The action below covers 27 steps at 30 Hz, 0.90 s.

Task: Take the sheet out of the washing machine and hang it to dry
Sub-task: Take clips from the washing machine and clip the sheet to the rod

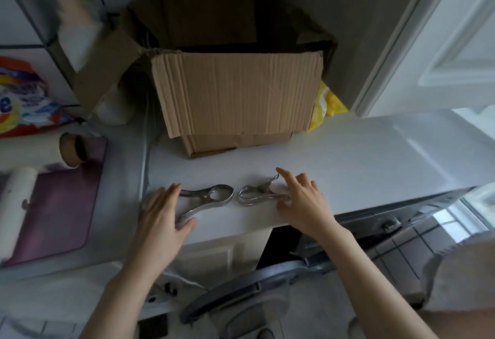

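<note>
Two large metal clips lie side by side on the white top of the washing machine (361, 161), near its front edge. My left hand (163, 212) lies over the handles of the left clip (211, 199), fingers nearly straight on the upper handle and thumb touching the lower one. My right hand (302, 202) pinches the lower handle of the right clip (254, 195) between thumb and curled fingers, with the index finger stretched out. Below, the machine's round door (241, 293) stands open. A pale cloth (460, 271) shows at the right edge; I cannot tell if it is the sheet.
An open cardboard box (238, 92) stands at the back of the machine top with a yellow bag (325, 105) behind its right corner. To the left are a purple mat (61, 204), a cardboard roll (72, 151) and a colourful detergent bag (24, 102). A white door (442, 43) is on the right.
</note>
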Each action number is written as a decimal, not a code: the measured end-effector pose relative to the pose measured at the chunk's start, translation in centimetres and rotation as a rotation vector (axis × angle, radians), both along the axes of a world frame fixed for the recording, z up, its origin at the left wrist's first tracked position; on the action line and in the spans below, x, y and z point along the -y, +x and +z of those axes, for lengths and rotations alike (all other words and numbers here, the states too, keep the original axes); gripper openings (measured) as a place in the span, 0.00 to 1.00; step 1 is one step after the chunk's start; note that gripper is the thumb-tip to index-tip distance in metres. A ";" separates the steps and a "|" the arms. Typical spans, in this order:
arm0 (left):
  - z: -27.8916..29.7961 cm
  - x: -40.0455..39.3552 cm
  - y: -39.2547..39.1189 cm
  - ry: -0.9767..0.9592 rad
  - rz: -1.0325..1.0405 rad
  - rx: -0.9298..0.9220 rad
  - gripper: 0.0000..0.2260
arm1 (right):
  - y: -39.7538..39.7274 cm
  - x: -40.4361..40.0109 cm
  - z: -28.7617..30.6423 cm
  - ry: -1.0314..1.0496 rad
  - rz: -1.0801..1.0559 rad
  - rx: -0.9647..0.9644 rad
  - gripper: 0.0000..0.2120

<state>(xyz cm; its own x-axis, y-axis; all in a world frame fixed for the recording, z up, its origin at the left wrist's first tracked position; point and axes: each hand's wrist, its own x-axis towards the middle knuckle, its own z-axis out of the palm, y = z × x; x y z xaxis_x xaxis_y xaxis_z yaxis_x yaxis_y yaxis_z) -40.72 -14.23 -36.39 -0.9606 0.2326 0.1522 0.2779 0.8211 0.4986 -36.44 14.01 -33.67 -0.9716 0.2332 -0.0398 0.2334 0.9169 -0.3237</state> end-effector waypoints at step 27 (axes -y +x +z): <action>4.7 -2.6 2.2 0.813 -0.082 -0.065 0.30 | 5.2 -1.2 2.7 -0.684 -0.217 -0.341 0.35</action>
<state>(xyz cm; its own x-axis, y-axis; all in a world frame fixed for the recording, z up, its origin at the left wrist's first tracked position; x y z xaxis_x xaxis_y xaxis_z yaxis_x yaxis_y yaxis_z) -38.54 -11.64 -31.67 -0.9288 0.0947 0.3584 0.3701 0.1856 0.9103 -31.20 15.16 -30.92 -0.8915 0.4504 0.0488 0.1709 0.4341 -0.8845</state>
